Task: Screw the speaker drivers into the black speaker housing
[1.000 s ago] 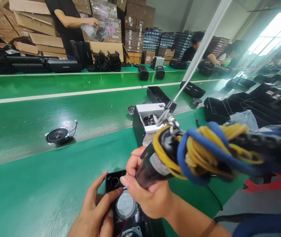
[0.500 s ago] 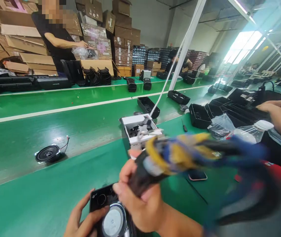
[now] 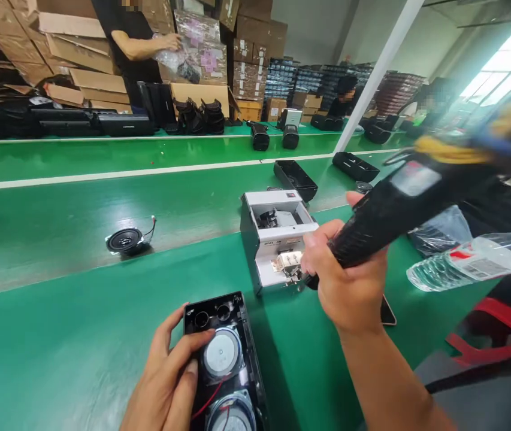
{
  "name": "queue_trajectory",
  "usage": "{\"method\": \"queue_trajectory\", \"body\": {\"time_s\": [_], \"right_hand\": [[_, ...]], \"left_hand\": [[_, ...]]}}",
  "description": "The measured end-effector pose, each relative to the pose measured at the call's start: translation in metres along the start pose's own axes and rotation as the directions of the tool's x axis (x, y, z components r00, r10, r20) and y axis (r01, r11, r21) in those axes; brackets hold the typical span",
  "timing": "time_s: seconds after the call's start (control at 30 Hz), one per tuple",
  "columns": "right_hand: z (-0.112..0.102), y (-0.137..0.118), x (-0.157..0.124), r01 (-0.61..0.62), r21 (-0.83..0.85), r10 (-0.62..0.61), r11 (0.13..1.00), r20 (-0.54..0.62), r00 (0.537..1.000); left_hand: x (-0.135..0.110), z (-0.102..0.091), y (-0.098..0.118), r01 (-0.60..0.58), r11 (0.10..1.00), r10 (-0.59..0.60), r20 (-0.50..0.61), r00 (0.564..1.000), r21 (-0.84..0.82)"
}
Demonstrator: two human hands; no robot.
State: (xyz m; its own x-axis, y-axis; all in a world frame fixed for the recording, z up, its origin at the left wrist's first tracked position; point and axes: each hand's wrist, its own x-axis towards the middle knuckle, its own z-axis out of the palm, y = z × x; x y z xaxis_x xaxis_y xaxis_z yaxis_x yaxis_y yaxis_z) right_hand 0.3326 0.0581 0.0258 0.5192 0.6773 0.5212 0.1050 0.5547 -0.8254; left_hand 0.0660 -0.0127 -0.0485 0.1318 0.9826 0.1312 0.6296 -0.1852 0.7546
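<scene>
My left hand [image 3: 169,365] grips the left side of a black speaker housing [image 3: 251,359], its index finger resting at the rim of a round speaker driver [image 3: 222,354]. A second driver [image 3: 233,413] with a red wire lies below it, cut off by the frame edge. My right hand [image 3: 349,275] is closed around a black electric screwdriver [image 3: 381,209], wrapped in yellow at its rear. The tool's lower end points at the front of a white and grey screw feeder [image 3: 264,239]; my fingers partly hide that spot, so contact cannot be judged.
A loose speaker [image 3: 124,240] lies left on the green bench. Behind the feeder sit black housings [image 3: 295,178]. On the right are a water bottle [image 3: 475,261], a phone [image 3: 388,312] and a red strap [image 3: 502,326]. Across the bench, a person [image 3: 133,48] handles a plastic bag.
My right hand has moved the electric screwdriver from over the housing, right to the screw feeder's front. My left hand still holds the housing. The camera view has shifted.
</scene>
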Motion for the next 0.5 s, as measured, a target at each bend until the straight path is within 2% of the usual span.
{"method": "queue_trajectory", "body": {"time_s": [0.07, 0.13, 0.23, 0.5], "right_hand": [[-0.004, -0.008, -0.014, -0.137, 0.079, 0.133, 0.987, 0.061, 0.989], [-0.009, -0.016, -0.029, -0.193, 0.131, 0.180, 0.972, 0.104, 0.978], [-0.011, -0.025, -0.045, -0.172, 0.118, 0.155, 0.978, 0.144, 0.977], [0.004, -0.030, -0.082, -0.214, 0.154, 0.173, 0.965, 0.243, 0.955]], "left_hand": [[-0.002, 0.001, 0.005, 0.026, 0.999, -0.026, 0.008, 1.000, -0.026], [-0.004, 0.002, 0.007, 0.047, 0.997, -0.046, 0.017, 0.999, -0.059], [-0.005, 0.004, 0.008, 0.070, 0.992, -0.067, 0.034, 0.997, -0.109], [-0.005, 0.004, 0.012, 0.082, 0.985, -0.073, 0.070, 0.995, -0.149]]}}
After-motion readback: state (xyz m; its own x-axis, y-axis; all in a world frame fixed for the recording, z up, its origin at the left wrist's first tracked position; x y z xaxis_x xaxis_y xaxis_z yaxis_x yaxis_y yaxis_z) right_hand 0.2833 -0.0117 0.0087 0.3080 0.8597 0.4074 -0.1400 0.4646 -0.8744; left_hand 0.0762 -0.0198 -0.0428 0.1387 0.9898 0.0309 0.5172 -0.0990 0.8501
